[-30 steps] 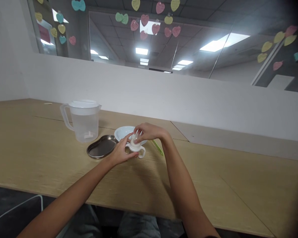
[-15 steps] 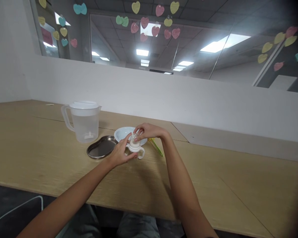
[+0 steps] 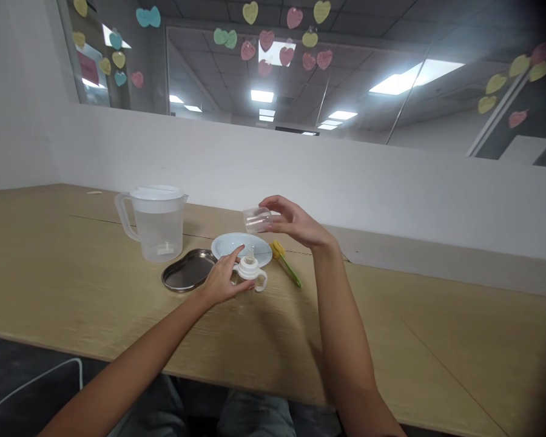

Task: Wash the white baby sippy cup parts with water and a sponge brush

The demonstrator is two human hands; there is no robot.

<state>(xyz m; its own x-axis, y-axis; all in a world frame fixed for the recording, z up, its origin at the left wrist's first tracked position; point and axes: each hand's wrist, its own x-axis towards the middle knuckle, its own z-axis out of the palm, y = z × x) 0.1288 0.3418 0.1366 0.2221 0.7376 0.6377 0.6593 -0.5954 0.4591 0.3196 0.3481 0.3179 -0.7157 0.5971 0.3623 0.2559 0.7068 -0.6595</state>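
Observation:
My left hand (image 3: 222, 279) grips a baby bottle (image 3: 250, 267) with a white collar, white side handles and a clear nipple on top. The bottle's lower part is mostly hidden by my fingers. Up and to the right, my right hand (image 3: 293, 220) holds a clear plastic bottle cap (image 3: 256, 220) between thumb and fingers, tilted on its side in the air. Beneath the cap and behind the bottle lies a pale blue-white bowl (image 3: 222, 244).
A kidney-shaped metal tray (image 3: 188, 271) rests left of the bowl, with a lidded clear pitcher (image 3: 158, 224) behind it. Right of the bowl lies a yellow-headed brush-like thing with a green handle (image 3: 289, 269). A white wall (image 3: 236, 164) closes off the table's back.
The clear cap has come off the bottle and moved up and right in my right hand, baring the nipple. My left hand keeps its hold on the bottle.

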